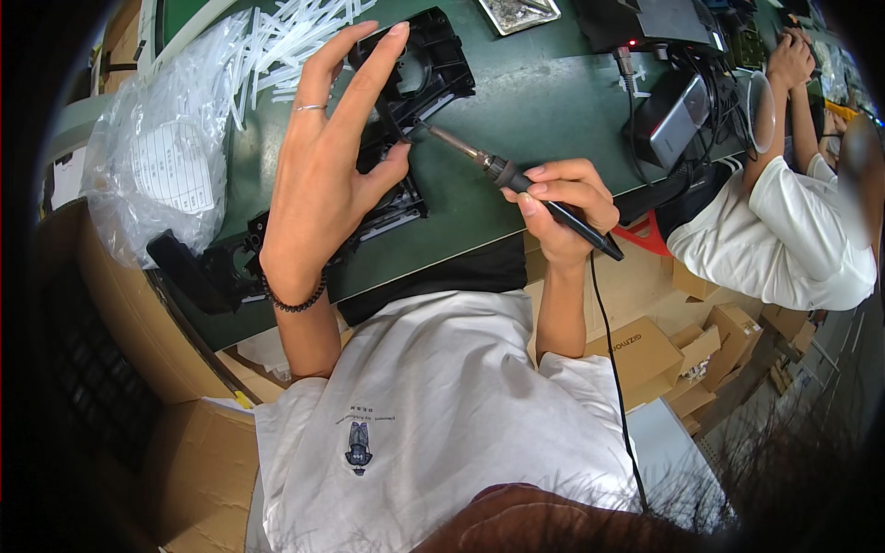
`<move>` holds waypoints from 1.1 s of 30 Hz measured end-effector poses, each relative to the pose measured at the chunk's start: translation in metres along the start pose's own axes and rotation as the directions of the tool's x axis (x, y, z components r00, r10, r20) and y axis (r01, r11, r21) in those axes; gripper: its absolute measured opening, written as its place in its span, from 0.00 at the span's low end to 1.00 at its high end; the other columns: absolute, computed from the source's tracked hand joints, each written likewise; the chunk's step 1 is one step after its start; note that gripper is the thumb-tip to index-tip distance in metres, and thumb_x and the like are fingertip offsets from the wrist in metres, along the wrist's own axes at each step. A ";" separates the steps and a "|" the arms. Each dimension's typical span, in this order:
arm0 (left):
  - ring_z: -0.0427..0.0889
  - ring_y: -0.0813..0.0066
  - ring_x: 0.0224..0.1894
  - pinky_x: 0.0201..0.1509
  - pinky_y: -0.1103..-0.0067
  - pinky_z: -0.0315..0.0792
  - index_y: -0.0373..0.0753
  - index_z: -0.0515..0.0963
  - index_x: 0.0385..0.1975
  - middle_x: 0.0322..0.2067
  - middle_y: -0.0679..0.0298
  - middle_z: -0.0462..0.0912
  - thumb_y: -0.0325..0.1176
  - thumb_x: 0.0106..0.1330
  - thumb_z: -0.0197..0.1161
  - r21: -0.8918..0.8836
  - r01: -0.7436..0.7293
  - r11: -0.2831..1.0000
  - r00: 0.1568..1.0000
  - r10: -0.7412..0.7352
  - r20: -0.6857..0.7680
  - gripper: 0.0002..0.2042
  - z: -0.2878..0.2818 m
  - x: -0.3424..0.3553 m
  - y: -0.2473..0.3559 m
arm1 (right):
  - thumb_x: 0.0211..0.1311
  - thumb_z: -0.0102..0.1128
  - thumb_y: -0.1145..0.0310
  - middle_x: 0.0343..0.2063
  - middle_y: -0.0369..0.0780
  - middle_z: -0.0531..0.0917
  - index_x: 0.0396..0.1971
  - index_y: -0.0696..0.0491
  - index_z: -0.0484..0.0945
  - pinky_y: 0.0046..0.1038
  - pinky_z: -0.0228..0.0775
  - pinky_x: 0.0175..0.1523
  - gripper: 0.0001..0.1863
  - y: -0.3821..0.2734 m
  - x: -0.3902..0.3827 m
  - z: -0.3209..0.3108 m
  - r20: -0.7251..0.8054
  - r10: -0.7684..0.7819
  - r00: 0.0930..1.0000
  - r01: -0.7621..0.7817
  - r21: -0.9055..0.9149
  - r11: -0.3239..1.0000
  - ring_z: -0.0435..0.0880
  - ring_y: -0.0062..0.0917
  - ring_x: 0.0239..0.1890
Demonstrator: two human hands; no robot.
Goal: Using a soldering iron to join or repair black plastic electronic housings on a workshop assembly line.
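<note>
My right hand (567,207) grips a soldering iron (516,180) by its black handle, its metal tip pointing up and left at a black plastic housing (442,64). The tip is at or very near the housing's lower edge; I cannot tell whether they touch. My left hand (336,138) reaches over the housing with fingers spread, the fingertips on its upper left and the thumb by its lower edge. More black plastic frames (401,198) lie partly hidden under my left hand and wrist. Another black part (198,276) rests at the table's front left.
A clear plastic bag (161,157) and a heap of white strips (300,41) lie on the green table (544,92). A metal tray (518,13) sits at the back. On the right are a black box (636,23), a silver-grey device (673,120) and cables. A co-worker (774,221) sits beyond; cardboard boxes (645,359) stand below.
</note>
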State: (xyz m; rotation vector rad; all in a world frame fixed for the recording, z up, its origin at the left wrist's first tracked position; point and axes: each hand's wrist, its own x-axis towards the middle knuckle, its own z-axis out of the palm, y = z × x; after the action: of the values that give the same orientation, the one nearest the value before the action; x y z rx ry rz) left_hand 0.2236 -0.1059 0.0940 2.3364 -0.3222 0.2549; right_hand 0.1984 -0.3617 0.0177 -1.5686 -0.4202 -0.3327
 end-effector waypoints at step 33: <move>0.69 0.45 0.69 0.76 0.62 0.62 0.38 0.62 0.72 0.67 0.50 0.69 0.25 0.47 0.77 0.098 0.141 0.985 0.988 -0.147 0.048 0.47 -0.032 -0.096 -0.001 | 0.59 0.69 0.83 0.38 0.46 0.79 0.38 0.60 0.76 0.27 0.86 0.34 0.11 -0.010 -0.020 0.020 -0.240 0.130 0.962 -0.026 0.395 0.918 0.85 0.26 0.26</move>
State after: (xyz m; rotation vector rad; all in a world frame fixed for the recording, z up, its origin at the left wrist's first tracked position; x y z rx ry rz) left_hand 0.1304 -0.0676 0.0890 2.4501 -0.1696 0.1382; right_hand 0.1753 -0.3428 0.0163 -1.1292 -0.1988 -0.3638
